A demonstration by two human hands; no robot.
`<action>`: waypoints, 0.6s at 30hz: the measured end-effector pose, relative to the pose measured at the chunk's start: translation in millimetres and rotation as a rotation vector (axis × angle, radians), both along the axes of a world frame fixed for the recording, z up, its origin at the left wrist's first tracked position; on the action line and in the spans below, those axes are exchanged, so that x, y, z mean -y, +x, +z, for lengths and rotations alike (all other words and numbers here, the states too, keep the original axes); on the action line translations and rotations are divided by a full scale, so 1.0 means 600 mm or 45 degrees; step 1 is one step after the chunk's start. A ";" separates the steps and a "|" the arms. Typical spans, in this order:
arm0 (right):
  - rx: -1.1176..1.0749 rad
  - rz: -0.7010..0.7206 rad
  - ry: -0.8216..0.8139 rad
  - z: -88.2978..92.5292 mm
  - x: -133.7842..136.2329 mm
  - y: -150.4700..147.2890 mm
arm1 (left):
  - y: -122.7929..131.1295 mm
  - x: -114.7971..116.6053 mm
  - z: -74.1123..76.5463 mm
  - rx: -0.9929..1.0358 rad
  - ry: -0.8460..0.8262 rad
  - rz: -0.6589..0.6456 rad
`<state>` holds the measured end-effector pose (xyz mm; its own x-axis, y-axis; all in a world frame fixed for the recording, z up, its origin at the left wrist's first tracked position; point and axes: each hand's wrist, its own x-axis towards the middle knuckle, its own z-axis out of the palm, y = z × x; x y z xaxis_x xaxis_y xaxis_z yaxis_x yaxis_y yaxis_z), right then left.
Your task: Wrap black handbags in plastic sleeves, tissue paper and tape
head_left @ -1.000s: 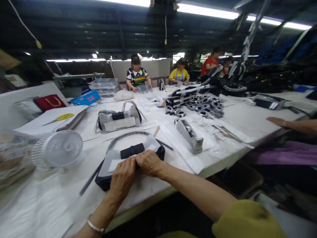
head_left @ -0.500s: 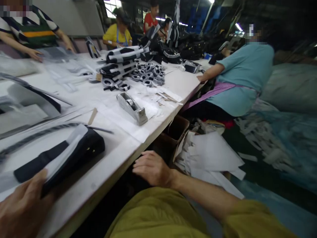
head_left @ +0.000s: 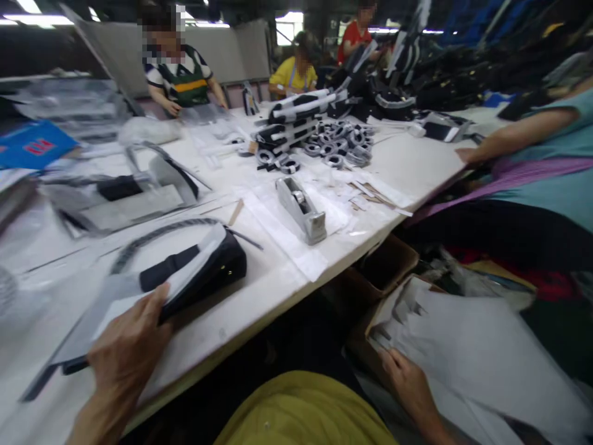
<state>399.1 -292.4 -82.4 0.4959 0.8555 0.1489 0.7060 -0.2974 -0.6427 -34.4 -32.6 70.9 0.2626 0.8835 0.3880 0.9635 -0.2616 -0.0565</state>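
Note:
A dark handbag (head_left: 204, 290) lies on its side on the white table, with pale sheeting along it and a wrapped handle (head_left: 152, 238) arching behind. My left hand (head_left: 132, 337) grips the bag's near edge, thumb and fingers closed on it. Down to the right, below the table edge, my right hand (head_left: 407, 380) is at a cardboard box (head_left: 370, 330) with white sheets (head_left: 463, 334) in it. Its fingers are curled together at the sheets' edge; what they pinch is not clear. A tape dispenser (head_left: 301, 210) stands on the table beyond the bag.
Another partly wrapped bag (head_left: 134, 198) lies farther back on the left. Several wrapped rings (head_left: 338, 142) and stacked wrapped straps (head_left: 296, 117) are mid-table. A co-worker's arm (head_left: 514, 133) rests at the right edge; a brown box (head_left: 389, 266) is below. Other people work at the far side.
The view has swung left. My right hand has moved from beside the table edge down to the box of white sheets. My left hand stays on the handbag.

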 end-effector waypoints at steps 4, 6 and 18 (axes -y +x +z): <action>0.076 0.606 0.425 0.110 -0.121 -0.079 | 0.010 0.003 0.010 -0.281 0.186 -0.008; 0.126 0.805 0.546 0.173 -0.178 -0.098 | 0.011 0.004 0.012 -0.305 0.243 -0.055; 0.634 0.792 -0.074 0.239 -0.379 -0.059 | 0.002 -0.003 0.014 -0.194 0.261 -0.014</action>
<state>363.6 -64.9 60.8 -0.1883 0.9666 0.1738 0.9534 0.2224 -0.2037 -33.5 -30.7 79.5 0.3409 0.7873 0.5138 0.9370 -0.2400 -0.2539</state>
